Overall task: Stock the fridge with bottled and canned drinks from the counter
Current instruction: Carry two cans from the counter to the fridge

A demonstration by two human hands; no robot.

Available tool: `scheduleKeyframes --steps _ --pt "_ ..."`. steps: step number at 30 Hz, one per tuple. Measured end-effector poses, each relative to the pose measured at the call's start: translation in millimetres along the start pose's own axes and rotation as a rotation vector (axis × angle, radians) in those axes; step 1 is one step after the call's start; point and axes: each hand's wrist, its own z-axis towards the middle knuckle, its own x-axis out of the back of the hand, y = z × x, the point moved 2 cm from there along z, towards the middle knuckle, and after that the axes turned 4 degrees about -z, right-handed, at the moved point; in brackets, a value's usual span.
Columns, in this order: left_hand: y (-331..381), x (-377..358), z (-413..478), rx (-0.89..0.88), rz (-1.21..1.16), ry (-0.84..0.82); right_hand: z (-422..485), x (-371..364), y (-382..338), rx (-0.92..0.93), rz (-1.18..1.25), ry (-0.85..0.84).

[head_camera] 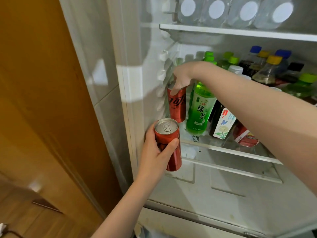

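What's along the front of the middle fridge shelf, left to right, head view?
Front row: red can, gripped at its top by the right hand → green tea bottle → dark bottle with a white flower label → red-labelled bottle. The second can, in the left hand, is outside the shelf: omitted.

The near slim red metal can (169, 145) has a silver top. The far red metal can (177, 105) carries black lettering. Right of it, the green plastic tea bottle (199, 109) wears a green-and-white label. Farther right are lime plastic caps (234, 59), yellow plastic caps (274, 59) and blue plastic caps (255, 48). The wooden door panel (42, 83) at left is orange-brown.
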Motion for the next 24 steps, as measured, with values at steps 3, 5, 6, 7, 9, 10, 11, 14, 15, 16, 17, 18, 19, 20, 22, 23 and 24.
scheduleKeyframes --steps 3,5,6,7,9,10,11,14,15,16,17,18,19,20,22,23,24 --pt "4 -5 9 -0.011 0.012 0.011 3 -1 3 0.008 -0.013 -0.030" --pt "7 -9 17 -0.022 0.033 0.024 4 -2 5 0.023 0.019 -0.039" --pt "8 -12 21 -0.026 0.041 0.032 3 -2 6 0.025 0.031 -0.040" --pt "9 -15 26 -0.031 0.044 0.041 3 -2 6 0.025 0.039 -0.037" --pt "10 -21 37 -0.048 0.046 0.069 3 -3 7 0.026 0.055 -0.012" --pt "10 -25 44 -0.062 0.048 0.088 2 -4 8 0.028 0.059 0.000" --pt "10 -28 50 -0.075 0.051 0.107 0 -5 8 0.032 0.055 0.011" --pt "13 -33 66 -0.113 0.053 0.154 -7 -4 10 0.041 -0.003 0.068" --pt "14 -34 70 -0.129 0.051 0.169 -10 -2 12 0.045 -0.019 0.108" --pt "14 -34 73 -0.143 0.048 0.180 -15 1 13 0.043 -0.034 0.148" --pt "14 -35 77 -0.153 0.044 0.189 -18 4 17 0.052 -0.029 0.194" --pt "14 -36 81 -0.160 0.043 0.194 -22 7 21 0.053 -0.010 0.234" --pt "14 -37 85 -0.166 0.046 0.196 -26 9 25 0.055 0.018 0.278" --pt "12 -39 88 -0.170 0.053 0.191 -32 11 29 0.057 0.060 0.322" --pt "8 -43 95 -0.166 0.074 0.169 -45 12 37 0.073 0.126 0.425" --pt "6 -45 98 -0.164 0.086 0.160 -51 11 41 0.074 0.159 0.471" --pt "4 -47 102 -0.164 0.097 0.154 -59 9 44 0.072 0.185 0.510"
